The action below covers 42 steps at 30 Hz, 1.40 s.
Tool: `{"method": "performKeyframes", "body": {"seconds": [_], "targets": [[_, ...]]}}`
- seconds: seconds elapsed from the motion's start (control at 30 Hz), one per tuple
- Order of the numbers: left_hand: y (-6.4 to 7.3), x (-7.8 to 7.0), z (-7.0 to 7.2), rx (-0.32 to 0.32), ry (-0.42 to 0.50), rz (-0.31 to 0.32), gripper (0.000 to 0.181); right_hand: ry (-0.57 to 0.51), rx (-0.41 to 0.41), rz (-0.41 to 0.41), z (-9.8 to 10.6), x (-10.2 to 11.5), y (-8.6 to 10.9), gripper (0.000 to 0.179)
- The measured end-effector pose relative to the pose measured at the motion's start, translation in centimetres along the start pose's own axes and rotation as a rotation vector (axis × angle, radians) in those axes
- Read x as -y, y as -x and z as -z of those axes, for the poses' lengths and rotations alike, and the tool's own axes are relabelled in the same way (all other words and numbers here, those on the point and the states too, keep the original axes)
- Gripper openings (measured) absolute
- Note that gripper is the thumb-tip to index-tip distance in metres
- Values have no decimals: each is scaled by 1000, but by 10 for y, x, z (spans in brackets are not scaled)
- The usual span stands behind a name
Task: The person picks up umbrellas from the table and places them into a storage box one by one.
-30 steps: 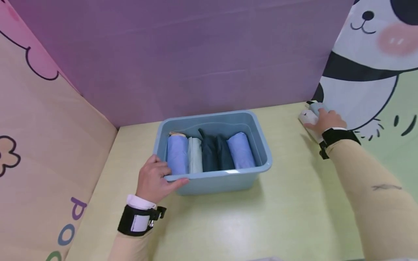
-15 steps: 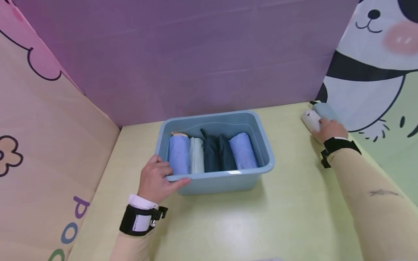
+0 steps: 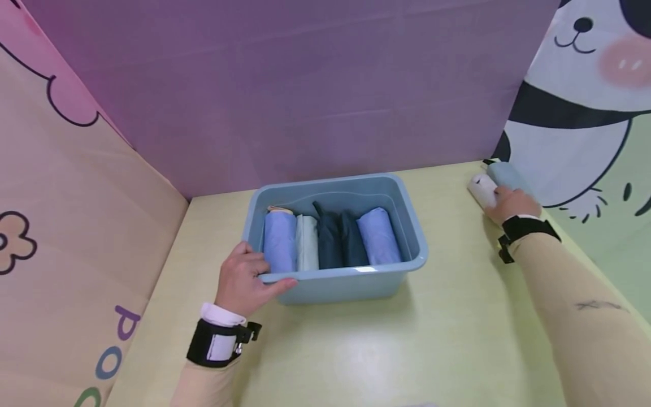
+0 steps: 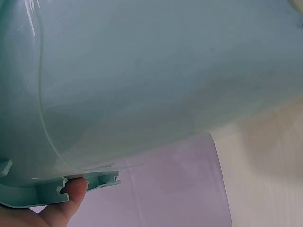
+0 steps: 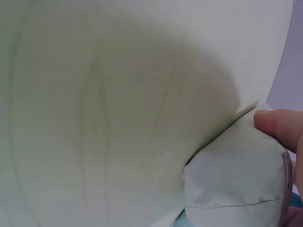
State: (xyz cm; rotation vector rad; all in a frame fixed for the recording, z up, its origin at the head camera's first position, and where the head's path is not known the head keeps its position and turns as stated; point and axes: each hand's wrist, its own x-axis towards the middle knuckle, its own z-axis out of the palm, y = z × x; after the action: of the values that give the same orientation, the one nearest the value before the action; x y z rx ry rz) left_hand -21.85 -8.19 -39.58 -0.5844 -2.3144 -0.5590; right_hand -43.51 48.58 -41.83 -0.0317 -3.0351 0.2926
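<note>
A light blue plastic bin stands on the table with a row of rolled cloth bundles in it. These are a blue roll at the left, a pale grey one, two dark ones and another blue roll at the right. My left hand grips the bin's near left corner, thumb outside and fingers over the rim. Far to the right, my right hand holds a white fabric roll at the table's back corner, with thumb and fingers on its sides. A light blue roll lies right beside it.
A purple wall rises behind the table. Printed panels stand at both sides, the right one with a panda. A bit of pale fabric shows at the bottom edge.
My right hand has drawn back from over the light blue roll and now lies lower, on the white roll. The left hand stays on the bin's corner.
</note>
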Motion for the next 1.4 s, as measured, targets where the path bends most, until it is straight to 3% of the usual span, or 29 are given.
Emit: {"method": "performKeyframes", "body": {"seconds": [0.3,0.67,0.93,1.1,1.27,1.4], "targets": [[-1,-1,0,1,4,-3,68,18,-26,81,-3,13,11,55],[1,0,2,4,-2,-9,59,16,50,178,-15,51,39,60],[0,-1,1,-8,-10,-16,65,8,140,193,-5,73,61,61],[2,1,-1,0,-11,-9,60,10,223,177,2,76,47,74],[3,1,-1,8,-13,-6,55,-2,327,203,7,74,20,95],[2,1,-1,12,-18,-9,56,-6,381,222,3,69,-1,101]]}}
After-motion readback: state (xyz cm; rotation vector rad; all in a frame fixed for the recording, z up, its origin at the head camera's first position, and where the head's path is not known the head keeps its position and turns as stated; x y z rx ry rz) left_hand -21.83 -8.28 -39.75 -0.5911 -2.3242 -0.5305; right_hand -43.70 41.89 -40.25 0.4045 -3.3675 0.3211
